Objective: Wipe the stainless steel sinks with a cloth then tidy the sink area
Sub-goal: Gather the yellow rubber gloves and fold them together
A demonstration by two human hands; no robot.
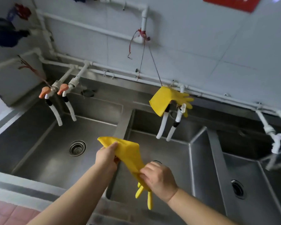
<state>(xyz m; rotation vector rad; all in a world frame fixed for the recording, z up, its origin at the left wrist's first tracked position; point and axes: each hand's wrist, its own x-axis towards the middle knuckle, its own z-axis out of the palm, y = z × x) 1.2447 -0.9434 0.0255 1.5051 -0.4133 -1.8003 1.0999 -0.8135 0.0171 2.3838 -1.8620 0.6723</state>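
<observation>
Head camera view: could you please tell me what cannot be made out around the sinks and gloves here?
- Middle sink drain: hidden by the right hand and the held yellow glove.
- Left hand: its fingers curl behind the glove cuff.
- Right taps: blurred at the frame edge.
- Red sign: cut off by the top edge.
- Hanging glove: covers the tap handles.

Brushed steel sinks [39, 153], smooth yellow rubber glove [130, 153], white plastic pipes [120, 75], glossy wall tiles [217, 46]
</observation>
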